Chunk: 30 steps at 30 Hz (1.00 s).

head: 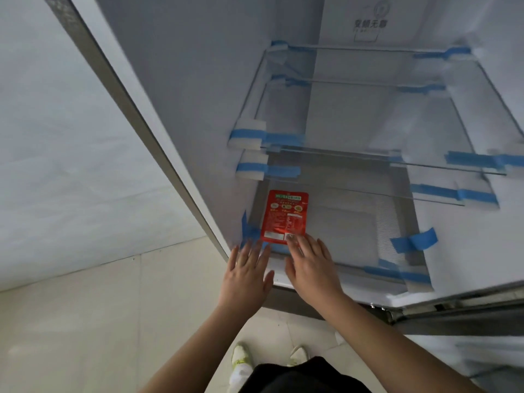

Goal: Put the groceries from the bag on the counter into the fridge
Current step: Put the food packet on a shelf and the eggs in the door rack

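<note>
A flat red food pouch (285, 215) lies on the lowest glass shelf (354, 228) of the open fridge (226, 80), near its left front corner. My right hand (310, 265) is spread flat at the shelf's front edge, its fingertips touching the pouch's near edge. My left hand (246, 269) hovers beside it with straight fingers, just left of the pouch and holding nothing. The bag and the counter are out of view.
Two upper glass shelves (382, 109) sit above, held with blue tape and white foam blocks (249, 134). The fridge's grey side edge (127, 109) runs diagonally at left. Beige floor tiles and my shoes (241, 355) are below.
</note>
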{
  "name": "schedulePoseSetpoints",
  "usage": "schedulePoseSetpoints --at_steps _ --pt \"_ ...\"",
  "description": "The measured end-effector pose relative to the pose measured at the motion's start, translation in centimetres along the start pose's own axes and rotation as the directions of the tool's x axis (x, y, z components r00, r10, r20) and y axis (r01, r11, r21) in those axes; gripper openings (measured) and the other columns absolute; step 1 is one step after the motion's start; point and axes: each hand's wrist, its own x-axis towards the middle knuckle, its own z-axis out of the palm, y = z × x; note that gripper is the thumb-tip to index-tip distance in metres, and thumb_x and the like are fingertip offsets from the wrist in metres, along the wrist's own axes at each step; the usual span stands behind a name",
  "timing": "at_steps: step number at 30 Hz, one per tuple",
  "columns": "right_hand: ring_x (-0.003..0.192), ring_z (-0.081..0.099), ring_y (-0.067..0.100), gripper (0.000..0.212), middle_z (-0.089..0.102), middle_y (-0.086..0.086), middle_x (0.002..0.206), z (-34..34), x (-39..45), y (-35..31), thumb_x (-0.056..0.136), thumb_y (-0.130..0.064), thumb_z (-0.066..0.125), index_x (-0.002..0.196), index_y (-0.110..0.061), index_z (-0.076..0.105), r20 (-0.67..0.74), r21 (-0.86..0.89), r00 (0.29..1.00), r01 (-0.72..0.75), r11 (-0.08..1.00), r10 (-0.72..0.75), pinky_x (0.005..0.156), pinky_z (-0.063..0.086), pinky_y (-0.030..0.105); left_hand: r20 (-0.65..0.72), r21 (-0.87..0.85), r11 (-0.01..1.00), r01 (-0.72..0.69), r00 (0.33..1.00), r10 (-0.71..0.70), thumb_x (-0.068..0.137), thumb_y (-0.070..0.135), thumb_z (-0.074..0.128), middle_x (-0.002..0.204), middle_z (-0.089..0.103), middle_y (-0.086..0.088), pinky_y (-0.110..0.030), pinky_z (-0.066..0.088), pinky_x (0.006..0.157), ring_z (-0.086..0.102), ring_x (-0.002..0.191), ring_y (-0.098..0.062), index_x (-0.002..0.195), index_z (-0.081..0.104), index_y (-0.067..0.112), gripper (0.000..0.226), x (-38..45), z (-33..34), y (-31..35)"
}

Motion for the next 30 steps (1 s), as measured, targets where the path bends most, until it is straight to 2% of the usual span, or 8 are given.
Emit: schedulePoseSetpoints --at_steps 3,7,9,11,15,20,26,30 --pt "0.139 0.038 0.028 0.058 0.042 0.010 0.150 0.1 -0.7 -0.7 0.098 -0.045 0.024 0.146 -0.015 0.038 0.033 -0.007 0.999 0.015 1.000 -0.015 0.114 0.031 0.049 -0.009 -0.021 1.000 0.011 1.000 -0.011 0.090 0.056 -0.010 0.166 0.006 -0.001 -0.044 -0.010 0.122 -0.007 0.152 -0.021 0.157 0.008 0.024 0.077 -1.3 0.2 -0.4" --pt "0.138 0.040 0.028 0.059 0.045 0.010 0.148 0.2 -1.7 -2.2 0.097 -0.046 0.022 0.143 -0.015 0.043 0.059 -0.027 0.998 0.038 0.999 -0.036 0.113 0.027 0.045 -0.036 -0.079 0.994 0.072 0.997 -0.075 0.099 0.050 0.018 0.157 0.039 -0.005 -0.047 0.014 0.123 0.025 0.149 -0.025 0.150 0.039 0.018 0.064 -3.9 0.5 -1.5" --pt "0.137 0.041 0.029 0.060 0.046 0.010 0.147 0.0 -2.3 -3.2 0.097 -0.048 0.022 0.143 -0.015 0.043 0.081 -0.038 0.995 0.054 0.998 -0.051 0.112 0.030 0.045 -0.069 -0.100 0.991 0.087 0.993 -0.094 0.100 0.048 0.025 0.151 0.048 -0.005 -0.049 0.026 0.119 0.037 0.144 -0.026 0.146 0.046 0.017 0.060 -5.4 1.2 -2.3" --pt "0.136 0.041 0.030 0.062 0.045 0.010 0.148 -0.1 -2.9 -4.4 0.097 -0.050 0.022 0.144 -0.014 0.042 0.088 -0.039 0.994 0.063 0.997 -0.060 0.111 0.032 0.046 -0.100 -0.128 0.987 0.098 0.989 -0.111 0.100 0.047 0.028 0.149 0.050 -0.005 -0.049 0.025 0.117 0.039 0.142 -0.028 0.145 0.047 0.017 0.058 -6.9 1.6 -3.3" --pt "0.138 0.040 0.029 0.060 0.044 0.009 0.149 -0.3 -3.9 -8.0 0.098 -0.049 0.027 0.144 -0.014 0.044 0.091 -0.053 0.988 0.127 0.990 -0.122 0.112 0.031 0.046 -0.140 -0.145 0.977 0.153 0.975 -0.174 0.100 0.048 0.032 0.151 0.047 -0.005 -0.047 0.017 0.116 0.036 0.144 -0.028 0.146 0.046 0.018 0.057 -10.0 2.0 -6.1" --pt "0.137 0.042 0.027 0.058 0.047 0.009 0.147 -0.1 -5.0 -13.4 0.098 -0.048 0.031 0.144 -0.014 0.043 0.134 -0.040 0.960 0.255 0.966 -0.248 0.110 0.036 0.045 -0.123 -0.189 0.954 0.232 0.958 -0.258 0.101 0.055 0.016 0.158 0.036 -0.003 -0.046 0.010 0.118 0.024 0.149 -0.026 0.151 0.037 0.022 0.063 -14.3 2.7 -9.7" --pt "0.137 0.041 0.029 0.062 0.045 0.010 0.148 0.7 -5.3 -21.7 0.098 -0.051 0.025 0.145 -0.015 0.041 0.197 -0.076 0.894 0.422 0.903 -0.401 0.110 0.031 0.044 -0.094 -0.240 0.877 0.417 0.889 -0.448 0.099 0.056 0.021 0.164 0.021 -0.001 -0.045 0.004 0.118 0.007 0.152 -0.023 0.155 0.027 0.023 0.065 -22.1 4.6 -15.4" --pt "0.136 0.042 0.030 0.062 0.045 0.012 0.148 1.7 -5.9 -27.1 0.098 -0.050 0.025 0.145 -0.013 0.042 0.227 -0.073 0.837 0.525 0.848 -0.498 0.110 0.034 0.045 -0.050 -0.271 0.814 0.514 0.837 -0.545 0.092 0.061 0.000 0.166 -0.007 0.004 -0.044 -0.008 0.122 -0.018 0.150 -0.020 0.157 0.002 0.029 0.073 -26.8 5.0 -18.2"
